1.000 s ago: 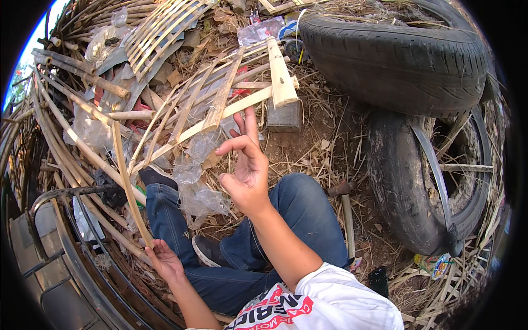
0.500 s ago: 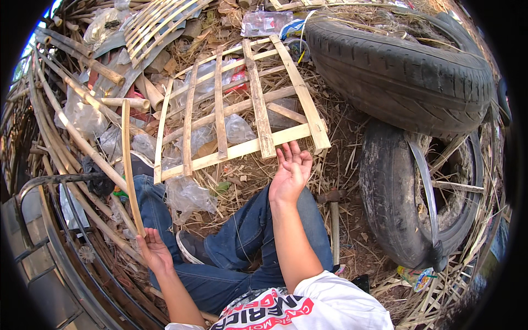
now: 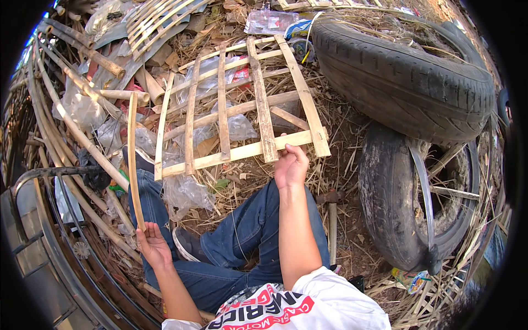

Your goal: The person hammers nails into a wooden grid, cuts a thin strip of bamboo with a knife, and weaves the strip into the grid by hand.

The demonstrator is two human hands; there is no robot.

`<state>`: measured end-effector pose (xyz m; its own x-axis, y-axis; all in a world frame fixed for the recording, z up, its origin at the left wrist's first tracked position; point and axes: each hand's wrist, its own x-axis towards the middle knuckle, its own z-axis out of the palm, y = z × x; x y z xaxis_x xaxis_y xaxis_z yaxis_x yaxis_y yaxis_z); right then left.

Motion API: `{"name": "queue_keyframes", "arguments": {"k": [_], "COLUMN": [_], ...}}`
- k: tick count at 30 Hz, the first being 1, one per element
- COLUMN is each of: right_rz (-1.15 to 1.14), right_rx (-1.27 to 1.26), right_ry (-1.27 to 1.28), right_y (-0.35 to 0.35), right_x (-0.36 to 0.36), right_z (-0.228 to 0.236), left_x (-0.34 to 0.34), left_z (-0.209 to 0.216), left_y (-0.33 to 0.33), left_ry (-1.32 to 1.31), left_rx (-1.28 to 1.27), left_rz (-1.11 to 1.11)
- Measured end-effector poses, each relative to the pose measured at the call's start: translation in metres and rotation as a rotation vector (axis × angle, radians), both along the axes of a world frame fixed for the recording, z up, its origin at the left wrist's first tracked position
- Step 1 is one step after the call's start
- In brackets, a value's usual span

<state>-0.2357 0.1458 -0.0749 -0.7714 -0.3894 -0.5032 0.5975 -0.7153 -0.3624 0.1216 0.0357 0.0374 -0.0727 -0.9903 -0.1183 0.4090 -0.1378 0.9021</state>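
My left hand [image 3: 155,248] is closed on the lower end of a long, thin bamboo strip [image 3: 133,159], which stands nearly upright over my knee. In front of me lies a woven bamboo lattice [image 3: 236,154] of flat crossed slats. My right hand [image 3: 291,168] pinches its near edge slat toward the right corner, thumb in front and fingertips partly hidden behind it. The held strip stands just left of the lattice, apart from it.
Two worn tyres [image 3: 407,77] are stacked on the right, the lower one [image 3: 385,203] leaning. A hammer [image 3: 331,220] lies by my right knee. Bamboo poles [image 3: 82,132] and a metal frame [image 3: 33,173] line the left. Plastic bags [image 3: 187,195] and straw litter the ground.
My right hand has closed from loosely spread fingers to a pinch on the lattice's near edge. The bamboo strip in my left hand has shifted slightly right and up, now more upright.
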Motion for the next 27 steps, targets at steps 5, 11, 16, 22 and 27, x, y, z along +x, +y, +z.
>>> {"name": "queue_keyframes", "arguments": {"k": [5,11,16,22,27], "right_rz": [0.085,0.110,0.084,0.192,0.203], "right_rx": [-0.135,-0.144,-0.164,-0.165,-0.199], "right_ry": [-0.017,0.067,0.152,0.101,0.102], "right_y": [-0.002,-0.001,-0.005,0.001,0.003], "right_x": [0.003,0.005,0.003,0.003,0.004], "right_z": [0.016,0.024,0.024,0.044,0.040], "left_x": [0.006,0.007,0.013,0.012,-0.001], "left_z": [0.001,0.001,-0.001,-0.001,-0.002], "left_y": [0.002,0.003,0.002,0.002,0.005], "left_ry": [0.004,0.002,0.008,0.001,-0.002], "left_rx": [-0.002,0.002,-0.026,-0.023,-0.010], "left_rz": [0.014,0.027,-0.045,-0.043,-0.027]}}
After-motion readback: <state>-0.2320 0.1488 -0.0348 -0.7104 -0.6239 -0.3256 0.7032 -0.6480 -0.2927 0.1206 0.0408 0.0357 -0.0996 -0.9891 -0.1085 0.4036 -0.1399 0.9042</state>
